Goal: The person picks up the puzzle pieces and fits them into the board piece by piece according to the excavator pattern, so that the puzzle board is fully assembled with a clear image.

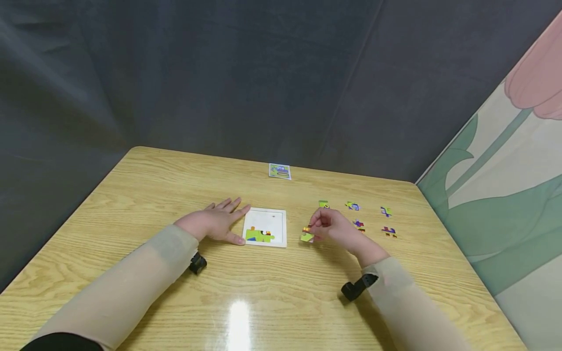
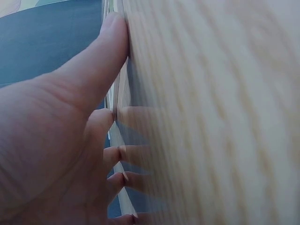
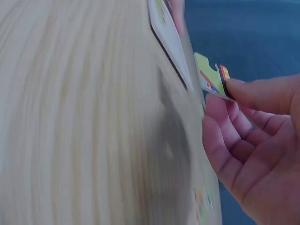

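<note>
White glare [image 1: 239,324] streaks the near tabletop [image 1: 298,292], while the wood looks blurred in both wrist views.

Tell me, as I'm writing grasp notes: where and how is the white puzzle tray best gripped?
Probably pinch the puzzle tray by its free right rim, from the right: it lies flat, and the left hand touches its left edge.
</note>
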Demonstrator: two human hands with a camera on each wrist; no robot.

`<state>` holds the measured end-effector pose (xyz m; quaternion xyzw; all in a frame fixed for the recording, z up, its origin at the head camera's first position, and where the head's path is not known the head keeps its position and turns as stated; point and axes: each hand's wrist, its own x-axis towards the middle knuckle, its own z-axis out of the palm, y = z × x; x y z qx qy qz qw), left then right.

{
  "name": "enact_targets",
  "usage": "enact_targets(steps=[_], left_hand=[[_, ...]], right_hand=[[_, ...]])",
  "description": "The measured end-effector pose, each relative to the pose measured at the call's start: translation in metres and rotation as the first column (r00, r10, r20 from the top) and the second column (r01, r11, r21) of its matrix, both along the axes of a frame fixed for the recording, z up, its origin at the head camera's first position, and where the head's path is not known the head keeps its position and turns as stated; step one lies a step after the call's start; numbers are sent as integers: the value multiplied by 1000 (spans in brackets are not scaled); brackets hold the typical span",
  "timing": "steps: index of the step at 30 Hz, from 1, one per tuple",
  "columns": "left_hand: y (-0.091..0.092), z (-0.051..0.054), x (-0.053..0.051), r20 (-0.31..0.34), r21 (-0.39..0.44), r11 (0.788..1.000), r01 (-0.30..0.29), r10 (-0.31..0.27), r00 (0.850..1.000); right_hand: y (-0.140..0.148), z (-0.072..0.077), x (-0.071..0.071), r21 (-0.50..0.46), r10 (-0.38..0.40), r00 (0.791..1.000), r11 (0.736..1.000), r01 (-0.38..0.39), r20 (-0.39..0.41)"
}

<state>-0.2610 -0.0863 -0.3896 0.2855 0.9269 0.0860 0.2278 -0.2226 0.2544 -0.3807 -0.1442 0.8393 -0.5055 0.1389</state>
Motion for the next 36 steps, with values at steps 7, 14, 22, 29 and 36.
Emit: enact_targets(steps=[7, 14, 22, 29, 36], left_hand=[[0, -7, -4, -8, -19, 1000, -10, 10, 1000], [1, 2, 3, 1, 1, 1000, 0, 0, 1000], [0, -2, 0, -1, -14, 1000, -7, 7, 1000], [0, -11, -5, -12, -32, 999, -18, 17, 1000], [2, -5, 0, -7, -2, 1000, -12, 12, 1000]], right_hand=[[-44, -6, -10, 24, -38, 999, 999, 38, 1], [-60, -13, -11, 37, -56, 998, 998, 55, 29], [-68, -15, -8, 61, -50, 998, 997, 49, 22], [-74, -15, -7, 78, -22, 1000, 997, 22, 6], [-77, -18, -7, 130, -36, 999, 991, 39, -23]])
